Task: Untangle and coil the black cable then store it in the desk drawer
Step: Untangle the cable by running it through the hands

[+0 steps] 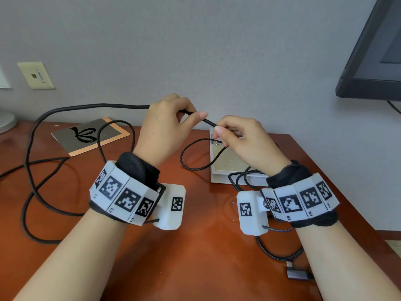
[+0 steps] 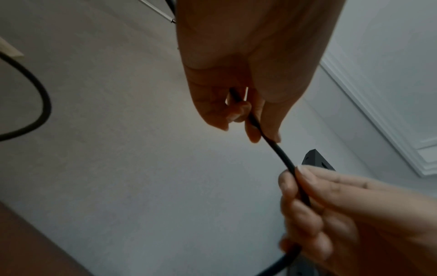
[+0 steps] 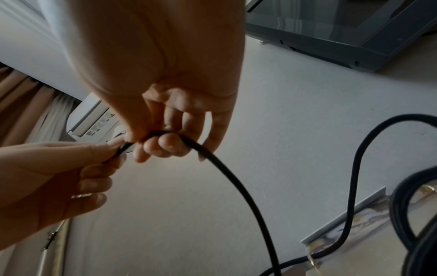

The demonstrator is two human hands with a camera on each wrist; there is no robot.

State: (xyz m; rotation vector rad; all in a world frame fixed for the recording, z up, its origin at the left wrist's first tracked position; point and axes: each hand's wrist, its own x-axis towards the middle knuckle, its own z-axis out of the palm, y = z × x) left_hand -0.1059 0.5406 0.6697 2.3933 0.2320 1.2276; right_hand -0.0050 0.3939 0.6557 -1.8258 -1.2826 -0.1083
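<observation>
We hold the black cable (image 1: 91, 106) up above the desk (image 1: 195, 246) with both hands; our left hand (image 1: 165, 127) pinches it between thumb and curled fingers, and our right hand (image 1: 240, 140) pinches the same stretch just beside it, so a short taut piece runs between the two; from our left hand the cable arcs out to the left and drops onto the desk in loose, crossing loops; from our right hand it falls in a loop over a white pad (image 1: 225, 161) lying flat on the desk, with more turns bunched near our right wrist; a grey plug (image 1: 298, 273) lies near the right edge; a dark card (image 1: 91, 135) lies at the back left; a monitor (image 1: 373, 51) stands at the right
</observation>
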